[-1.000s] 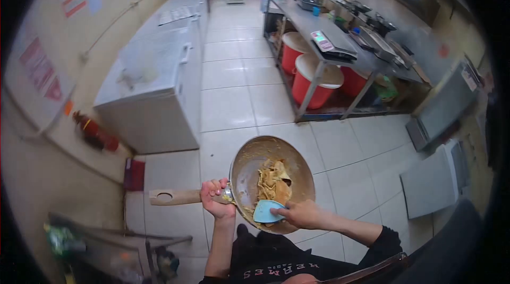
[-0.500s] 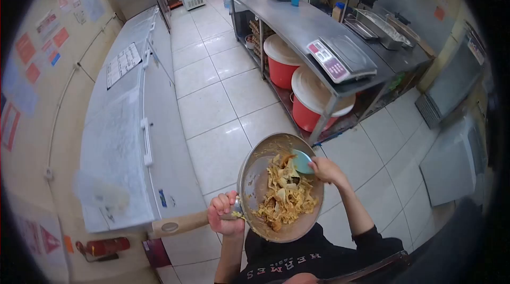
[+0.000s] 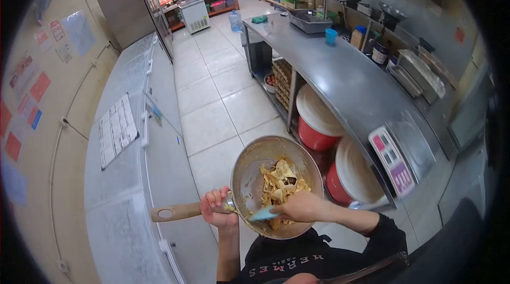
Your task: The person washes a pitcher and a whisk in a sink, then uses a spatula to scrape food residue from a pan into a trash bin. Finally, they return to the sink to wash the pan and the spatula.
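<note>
My left hand (image 3: 218,207) is wrapped round the base of the wooden handle (image 3: 178,212) of a deep metal pan (image 3: 246,170), which it holds up in front of my body. Inside lies a heap of yellowish-brown, crumpled food (image 3: 278,175), with sauce smeared on the walls. Over the lower part of the pan, my right hand (image 3: 303,207) is closed on a turquoise spatula (image 3: 263,214). Its blade points left, low against the pan's near-left side. My right hand hides part of the food and the spatula's grip.
Long white chest freezers (image 3: 127,188) with a paper sheet on top run along the left. To the right stands a steel table (image 3: 340,82) carrying a scale (image 3: 392,162). Lidded red buckets (image 3: 316,132) and egg trays (image 3: 281,82) sit beneath it. Tiled floor (image 3: 210,125) stretches ahead.
My right hand and the spatula have swept from the pan's upper right to its lower left. The food is pushed together more. My view has turned and lifted; my left hand keeps its hold.
</note>
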`<state>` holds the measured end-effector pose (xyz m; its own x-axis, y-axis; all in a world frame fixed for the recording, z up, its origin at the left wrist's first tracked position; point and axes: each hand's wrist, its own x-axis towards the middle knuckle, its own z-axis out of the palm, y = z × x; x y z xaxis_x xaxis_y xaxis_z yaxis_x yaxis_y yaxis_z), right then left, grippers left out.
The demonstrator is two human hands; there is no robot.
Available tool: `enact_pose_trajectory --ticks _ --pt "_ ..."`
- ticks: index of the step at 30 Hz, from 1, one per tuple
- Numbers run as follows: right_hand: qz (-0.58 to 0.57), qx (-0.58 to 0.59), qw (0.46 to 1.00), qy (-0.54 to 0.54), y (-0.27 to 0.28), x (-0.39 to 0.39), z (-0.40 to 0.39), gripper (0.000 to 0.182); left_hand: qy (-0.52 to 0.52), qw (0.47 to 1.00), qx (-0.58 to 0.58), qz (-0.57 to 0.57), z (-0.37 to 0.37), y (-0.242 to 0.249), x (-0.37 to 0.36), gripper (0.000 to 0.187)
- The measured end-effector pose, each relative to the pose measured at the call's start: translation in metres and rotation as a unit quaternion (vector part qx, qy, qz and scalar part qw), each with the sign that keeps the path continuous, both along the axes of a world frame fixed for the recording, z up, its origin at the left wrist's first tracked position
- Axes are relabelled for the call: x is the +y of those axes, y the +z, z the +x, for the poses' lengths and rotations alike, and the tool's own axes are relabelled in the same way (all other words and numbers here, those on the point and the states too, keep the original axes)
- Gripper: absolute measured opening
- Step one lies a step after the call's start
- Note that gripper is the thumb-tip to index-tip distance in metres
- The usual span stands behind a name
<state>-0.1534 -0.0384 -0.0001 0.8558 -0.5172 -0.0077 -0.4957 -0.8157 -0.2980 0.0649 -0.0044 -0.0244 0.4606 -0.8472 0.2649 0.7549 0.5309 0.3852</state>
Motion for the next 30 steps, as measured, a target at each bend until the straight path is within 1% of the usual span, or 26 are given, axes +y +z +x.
enact_pose_trajectory --ticks 2,3,4,6,8,9,10,11,12,13,14,15,16,18,19,20,21,22,23,25,26,28,29,30 --pt "0.161 -0.041 0.986 -0.028 0.022 -0.011 -0.033 0.021 0.007 1.000 -0.017 -0.015 -0.003 0.007 -0.003 0.037" --pt "0.141 -0.046 0.977 -0.156 0.023 -0.023 -0.038 0.022 0.007 0.999 -0.020 -0.028 -0.004 0.005 -0.005 0.037" --pt "0.122 -0.051 0.951 -0.280 0.022 -0.035 -0.043 0.024 0.008 0.999 -0.018 -0.033 -0.006 0.003 -0.005 0.037" --pt "0.022 -0.168 0.923 -0.345 -0.016 -0.094 -0.038 0.026 0.014 0.999 -0.013 -0.045 0.002 -0.009 -0.007 0.037" --pt "0.009 -0.160 0.929 -0.333 -0.021 -0.113 -0.028 0.026 -0.013 0.997 -0.006 -0.076 0.003 -0.024 -0.012 0.037" --pt "0.003 -0.177 0.939 -0.294 -0.029 -0.111 -0.015 0.025 -0.027 0.995 -0.009 -0.097 0.008 -0.031 -0.012 0.037" --pt "-0.012 -0.196 0.947 -0.253 -0.025 -0.117 -0.006 0.025 -0.025 0.993 -0.013 -0.114 0.007 -0.033 -0.026 0.037" --pt "0.007 -0.143 0.955 -0.261 -0.007 -0.107 0.004 0.024 -0.021 0.991 -0.041 -0.124 0.011 -0.032 -0.020 0.036" --pt "0.021 -0.152 0.953 -0.263 -0.009 -0.099 0.012 0.024 -0.019 0.989 -0.064 -0.130 0.009 -0.030 -0.010 0.036" --pt "0.020 -0.180 0.959 -0.218 -0.015 -0.089 0.019 0.024 0.004 0.989 -0.092 -0.120 0.008 -0.023 -0.005 0.035" --pt "-0.001 -0.201 0.964 -0.172 -0.011 -0.084 0.024 0.024 0.005 0.989 -0.088 -0.116 0.007 -0.018 -0.001 0.035" --pt "0.001 -0.091 0.981 -0.171 0.008 -0.070 0.035 0.025 0.017 0.990 -0.081 -0.113 0.006 -0.015 -0.001 0.034" --pt "-0.003 -0.085 0.982 -0.170 0.006 -0.065 0.033 0.025 0.029 0.991 -0.077 -0.110 0.006 -0.014 0.001 0.034" --pt "-0.002 -0.114 0.992 -0.056 -0.004 -0.067 0.031 0.030 0.035 0.990 -0.067 -0.115 0.003 -0.018 0.001 0.034" --pt "0.013 -0.102 0.993 -0.062 -0.016 -0.077 0.025 0.032 0.032 0.991 -0.071 -0.111 0.005 -0.023 0.003 0.034" --pt "0.006 -0.106 0.992 -0.067 -0.016 -0.095 0.012 0.032 0.022 0.991 -0.073 -0.108 0.011 -0.027 -0.010 0.034" --pt "0.036 -0.125 0.976 -0.176 -0.016 -0.106 -0.003 0.032 0.016 0.992 -0.065 -0.105 0.015 -0.032 -0.014 0.034" --pt "0.068 -0.139 0.946 -0.285 -0.018 -0.113 -0.010 0.032 0.010 0.992 -0.066 -0.102 0.019 -0.036 -0.016 0.034" --pt "0.068 -0.138 0.944 -0.292 -0.021 -0.114 -0.011 0.032 -0.005 0.992 -0.065 -0.104 0.020 -0.039 -0.017 0.035" --pt "-0.003 -0.163 0.945 -0.284 -0.020 -0.114 -0.013 0.032 -0.033 0.992 -0.052 -0.112 0.020 -0.042 -0.024 0.035" --pt "-0.064 -0.173 0.949 -0.257 -0.032 -0.113 -0.003 0.030 -0.042 0.990 -0.055 -0.122 0.018 -0.041 -0.027 0.035" --pt "-0.073 -0.138 0.955 -0.251 -0.018 -0.084 0.010 0.031 -0.067 0.990 -0.067 -0.107 0.017 -0.035 -0.012 0.035" --pt "-0.069 -0.140 0.951 -0.265 -0.015 -0.066 0.012 0.031 -0.075 0.988 -0.072 -0.116 0.015 -0.030 -0.010 0.035" --pt "-0.074 -0.124 0.958 -0.249 -0.014 -0.050 0.014 0.029 -0.083 0.985 -0.078 -0.128 0.015 -0.027 -0.009 0.035"
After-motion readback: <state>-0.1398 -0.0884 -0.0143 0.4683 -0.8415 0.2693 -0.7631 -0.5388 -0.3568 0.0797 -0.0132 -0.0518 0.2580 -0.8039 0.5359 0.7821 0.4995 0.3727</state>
